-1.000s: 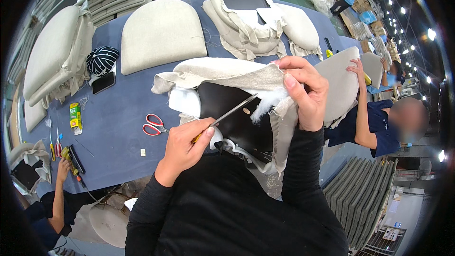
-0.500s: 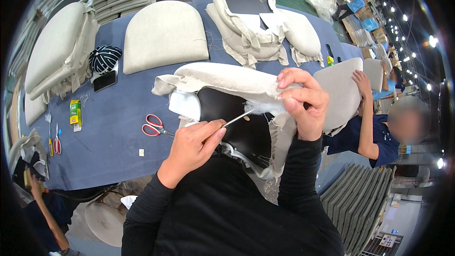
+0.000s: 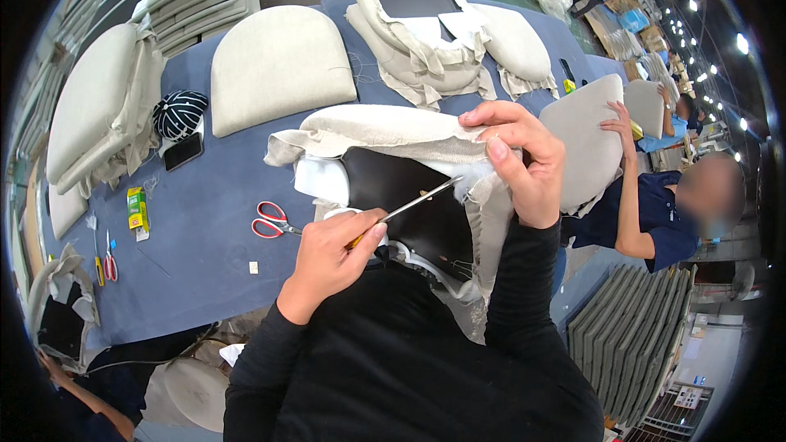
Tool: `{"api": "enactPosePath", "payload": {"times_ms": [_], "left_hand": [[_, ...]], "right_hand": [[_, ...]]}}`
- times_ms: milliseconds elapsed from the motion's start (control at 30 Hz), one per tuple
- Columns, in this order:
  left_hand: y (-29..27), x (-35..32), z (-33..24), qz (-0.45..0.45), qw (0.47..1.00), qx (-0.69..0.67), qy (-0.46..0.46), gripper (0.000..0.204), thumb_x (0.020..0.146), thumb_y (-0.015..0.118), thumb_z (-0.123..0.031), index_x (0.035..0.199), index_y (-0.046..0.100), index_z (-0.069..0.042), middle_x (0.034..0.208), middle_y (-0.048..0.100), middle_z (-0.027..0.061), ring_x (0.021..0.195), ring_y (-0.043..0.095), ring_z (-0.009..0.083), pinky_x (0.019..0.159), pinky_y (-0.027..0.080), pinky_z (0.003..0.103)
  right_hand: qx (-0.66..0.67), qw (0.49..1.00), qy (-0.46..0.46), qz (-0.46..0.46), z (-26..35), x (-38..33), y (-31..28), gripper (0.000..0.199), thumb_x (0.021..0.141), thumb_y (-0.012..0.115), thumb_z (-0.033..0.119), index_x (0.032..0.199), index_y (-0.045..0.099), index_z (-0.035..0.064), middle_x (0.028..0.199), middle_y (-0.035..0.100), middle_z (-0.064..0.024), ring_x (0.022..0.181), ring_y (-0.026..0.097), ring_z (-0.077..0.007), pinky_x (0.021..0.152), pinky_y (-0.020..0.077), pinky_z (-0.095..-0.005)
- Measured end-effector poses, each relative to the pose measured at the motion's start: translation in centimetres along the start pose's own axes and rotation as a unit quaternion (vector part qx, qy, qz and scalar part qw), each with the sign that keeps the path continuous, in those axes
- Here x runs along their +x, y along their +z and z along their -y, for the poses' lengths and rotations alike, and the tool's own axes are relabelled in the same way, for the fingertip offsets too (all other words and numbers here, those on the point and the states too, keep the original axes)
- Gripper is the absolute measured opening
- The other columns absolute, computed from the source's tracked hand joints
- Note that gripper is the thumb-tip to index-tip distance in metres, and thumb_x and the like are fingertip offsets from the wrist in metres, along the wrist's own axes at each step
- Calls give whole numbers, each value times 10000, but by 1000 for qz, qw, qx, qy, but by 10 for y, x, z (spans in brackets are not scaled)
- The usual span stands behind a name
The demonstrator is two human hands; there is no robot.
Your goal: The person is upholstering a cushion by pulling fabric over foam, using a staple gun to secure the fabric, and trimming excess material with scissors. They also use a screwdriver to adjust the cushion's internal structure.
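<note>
A seat cushion in beige fabric lies tilted before me, its black underside panel (image 3: pixel 385 180) facing up and its beige cover (image 3: pixel 385 127) folded over the rim. My left hand (image 3: pixel 332 258) is closed round the yellow handle of a screwdriver (image 3: pixel 417 200), whose thin metal shaft points up and right. The tip touches white fibre stuffing (image 3: pixel 473 180) at the cushion's corner. My right hand (image 3: pixel 528 164) pinches the cover's edge at that corner, thumb on the near side and fingers over the top. White lining (image 3: pixel 321 178) shows at the cushion's left end.
On the blue table (image 3: pixel 205 205) lie red-handled scissors (image 3: pixel 273 221), a phone (image 3: pixel 183 151), a striped cap (image 3: pixel 179 115) and a yellow-green box (image 3: pixel 137 211). Finished-looking cushions (image 3: pixel 282 69) stand beyond. At right a co-worker's hand (image 3: pixel 620 127) holds another cushion (image 3: pixel 581 135).
The screwdriver's tip has moved right and slightly up, further into the corner. Much of the loose white stuffing that hung out there is now tucked under the cover. My right hand shifted slightly left.
</note>
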State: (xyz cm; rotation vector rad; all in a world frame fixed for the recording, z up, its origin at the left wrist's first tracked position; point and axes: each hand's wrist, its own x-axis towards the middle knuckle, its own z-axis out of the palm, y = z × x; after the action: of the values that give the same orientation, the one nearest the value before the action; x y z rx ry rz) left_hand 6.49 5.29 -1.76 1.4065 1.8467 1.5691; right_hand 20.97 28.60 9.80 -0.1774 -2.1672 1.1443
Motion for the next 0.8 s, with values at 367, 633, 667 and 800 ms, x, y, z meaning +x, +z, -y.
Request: {"api": "enactPosePath", "payload": {"times_ms": [367, 633, 667, 800], "left_hand": [[9, 3, -7, -26, 999, -39, -7, 152, 997, 724, -138, 1077, 774, -19, 703, 645, 113, 586, 617, 251, 564, 459, 370], [-21, -10, -7, 29, 998, 33, 45, 154, 937, 760, -116, 1070, 791, -43, 679, 612, 76, 542, 579, 221, 524, 429, 351], [-27, -11, -12, 45, 997, 46, 48, 156, 929, 763, -114, 1068, 795, -49, 675, 606, 70, 535, 573, 216, 519, 425, 350], [-48, -12, -30, 95, 990, 91, 59, 165, 896, 776, -111, 1051, 806, -64, 656, 586, 53, 512, 551, 202, 503, 409, 347]], "right_hand": [[34, 994, -79, 71, 6, -1, 0, 69, 885, 766, 53, 880, 804, -5, 1178, 731, -154, 1210, 682, -354, 1071, 504, -475], [186, 975, 91, 82, 9, -37, 10, 979, 620, 1032, 328, 1442, 606, 10, 1473, 620, -185, 1388, 580, -325, 1177, 414, -437], [216, 965, 132, 70, 15, -44, 14, 983, 608, 1038, 321, 1436, 610, 10, 1480, 616, -187, 1400, 573, -316, 1186, 405, -427], [171, 974, 81, 126, 18, -56, 11, 939, 591, 1044, 253, 1405, 629, 34, 1536, 583, -207, 1435, 564, -310, 1183, 417, -414]]}}
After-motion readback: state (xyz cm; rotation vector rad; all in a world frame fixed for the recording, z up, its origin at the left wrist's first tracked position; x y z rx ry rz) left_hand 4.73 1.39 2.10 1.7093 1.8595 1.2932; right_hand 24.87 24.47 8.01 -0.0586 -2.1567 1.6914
